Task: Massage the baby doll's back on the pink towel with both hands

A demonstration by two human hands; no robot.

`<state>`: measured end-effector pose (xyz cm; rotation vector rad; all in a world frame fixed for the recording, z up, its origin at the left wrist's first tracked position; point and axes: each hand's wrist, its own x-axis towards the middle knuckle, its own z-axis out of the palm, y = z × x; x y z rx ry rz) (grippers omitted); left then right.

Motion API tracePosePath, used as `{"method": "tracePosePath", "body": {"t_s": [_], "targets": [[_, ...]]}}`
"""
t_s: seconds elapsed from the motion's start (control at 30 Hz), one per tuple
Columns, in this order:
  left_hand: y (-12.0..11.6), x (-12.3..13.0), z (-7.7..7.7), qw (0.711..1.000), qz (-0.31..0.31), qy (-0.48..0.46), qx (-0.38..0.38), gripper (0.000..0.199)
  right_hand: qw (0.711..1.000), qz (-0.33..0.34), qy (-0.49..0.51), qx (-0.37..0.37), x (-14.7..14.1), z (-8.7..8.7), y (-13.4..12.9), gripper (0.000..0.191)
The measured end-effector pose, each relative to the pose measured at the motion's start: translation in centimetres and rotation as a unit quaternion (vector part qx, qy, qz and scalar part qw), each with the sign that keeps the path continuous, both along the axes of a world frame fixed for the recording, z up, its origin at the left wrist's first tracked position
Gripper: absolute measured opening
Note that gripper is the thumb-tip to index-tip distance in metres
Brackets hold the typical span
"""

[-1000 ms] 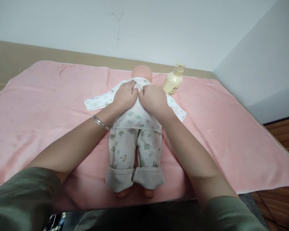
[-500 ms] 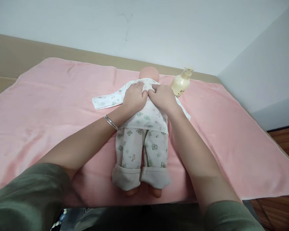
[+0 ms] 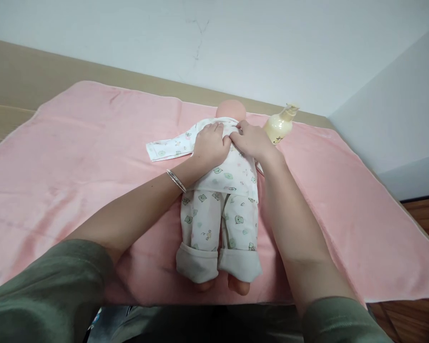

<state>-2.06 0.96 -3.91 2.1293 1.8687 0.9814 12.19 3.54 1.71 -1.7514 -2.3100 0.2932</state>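
Observation:
A baby doll (image 3: 230, 109) lies on a pink blanket (image 3: 103, 157), its head away from me and its feet at the near edge. It wears a white printed shirt (image 3: 223, 178) and matching trousers (image 3: 207, 219) with turned-up cuffs. My left hand (image 3: 211, 146) rests flat on the upper part of the shirt, fingers stretched toward the collar. Beside it, my right hand (image 3: 254, 139) has bent fingers, with thumb and forefinger gripping the shirt's cloth near the collar. The doll's left-hand sleeve lies spread out sideways; my right arm hides most of the other sleeve.
A pale yellow pump bottle (image 3: 279, 127) stands at the back, just right of the doll's head. Behind the blanket runs a beige table edge (image 3: 128, 78) against a white wall (image 3: 136, 38). Wooden flooring (image 3: 425, 219) shows at the right.
The view has shifted slightly, so everything sits farther right. My right fingers are more bent at the collar, and less of the right-hand sleeve shows. The left hand stays on the shirt.

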Motion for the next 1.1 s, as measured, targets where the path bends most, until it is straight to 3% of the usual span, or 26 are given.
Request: {"method": "tracePosePath", "body": {"t_s": [0.3,0.43,0.7,0.83,1.0,1.1], "targets": [[0.1,0.1,0.0,1.000,0.007,-0.012,0.002,0.056,0.999,0.008,-0.011,0.034,0.6,-0.9,0.0,0.056],[0.6,-0.7,0.6,0.998,-0.025,-0.041,-0.027,0.058,0.999,0.019,0.022,0.044,0.6,-1.7,-0.2,0.060],[1.9,-2.1,0.6,0.994,-0.053,-0.077,-0.052,0.059,0.999,-0.015,-0.027,0.035,-1.6,-0.6,-3.7,0.057],[1.1,-1.7,1.2,0.997,-0.057,-0.039,-0.043,0.052,1.000,-0.021,-0.008,0.018,-1.9,-0.3,-4.0,0.053],[-1.3,0.2,2.5,0.996,0.003,0.077,-0.041,0.047,0.998,0.000,0.048,0.028,-0.7,-1.0,-1.8,0.053],[-1.9,0.9,2.7,0.995,-0.006,0.097,-0.022,0.044,0.998,0.012,0.043,0.033,-0.2,-1.2,-0.9,0.058]]}}
